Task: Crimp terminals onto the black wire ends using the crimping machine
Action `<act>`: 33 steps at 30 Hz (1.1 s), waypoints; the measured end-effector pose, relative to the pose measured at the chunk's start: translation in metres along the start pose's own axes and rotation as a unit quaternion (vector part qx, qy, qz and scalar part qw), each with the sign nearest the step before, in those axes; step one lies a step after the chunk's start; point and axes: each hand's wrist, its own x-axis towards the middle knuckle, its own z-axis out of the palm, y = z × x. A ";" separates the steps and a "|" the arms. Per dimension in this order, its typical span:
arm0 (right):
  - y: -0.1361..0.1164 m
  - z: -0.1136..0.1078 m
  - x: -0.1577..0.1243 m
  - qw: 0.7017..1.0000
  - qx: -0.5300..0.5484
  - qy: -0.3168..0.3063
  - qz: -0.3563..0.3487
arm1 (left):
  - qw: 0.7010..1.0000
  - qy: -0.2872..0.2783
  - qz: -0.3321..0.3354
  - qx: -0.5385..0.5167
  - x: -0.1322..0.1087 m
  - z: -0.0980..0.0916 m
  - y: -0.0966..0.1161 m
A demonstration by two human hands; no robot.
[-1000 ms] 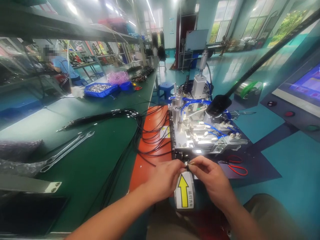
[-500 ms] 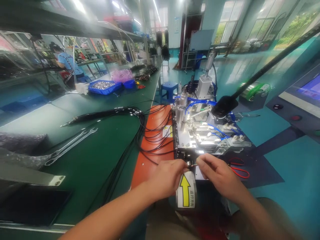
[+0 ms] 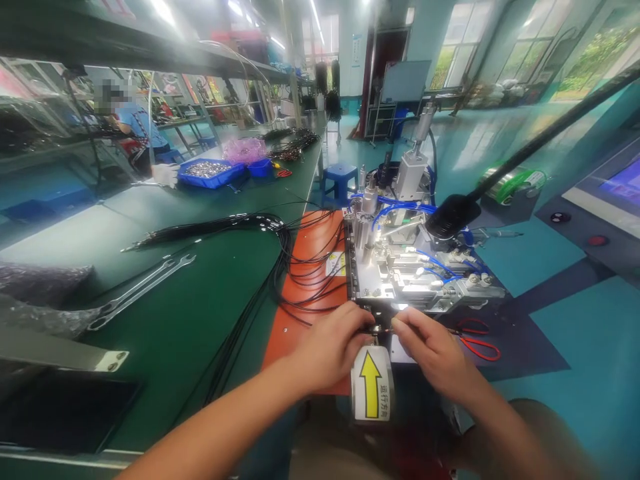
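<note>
At the front edge of a metal machine (image 3: 395, 283), my left hand (image 3: 337, 347) is closed in a pinch around the end of a thin black cable. My right hand (image 3: 433, 347) pinches the tip of that cable from the other side, thumb against forefinger. A short piece of the cable end (image 3: 384, 329) shows between the fingertips; its fine detail is too small to make out. Just below my left fingers is a white label (image 3: 371, 383) with a yellow arrow. More black cables (image 3: 315, 267) loop across the orange board (image 3: 285, 340) to the machine's left side.
Red-handled scissors or pliers (image 3: 480, 343) lie right of my right hand. Two wrenches (image 3: 143, 293) rest on the green bench (image 3: 220, 267), with a blue tray (image 3: 213, 175) of small metal parts farther back. A black lamp arm (image 3: 540, 133) crosses at right. A person (image 3: 140, 130) sits far left.
My left hand has shifted slightly up, and its fingers have rearranged on the cable. My right hand keeps its pinch in nearly the same place.
</note>
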 end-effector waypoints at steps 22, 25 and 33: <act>0.025 0.038 0.004 0.994 0.055 0.068 0.057 | 0.996 0.017 0.006 0.086 0.000 0.008 -0.015; 0.026 0.040 0.004 0.994 0.064 0.064 0.064 | 0.996 0.022 0.016 0.087 0.000 0.008 -0.016; 0.030 0.046 0.005 0.992 0.078 0.068 0.069 | 0.994 0.031 0.028 0.097 0.000 0.009 -0.018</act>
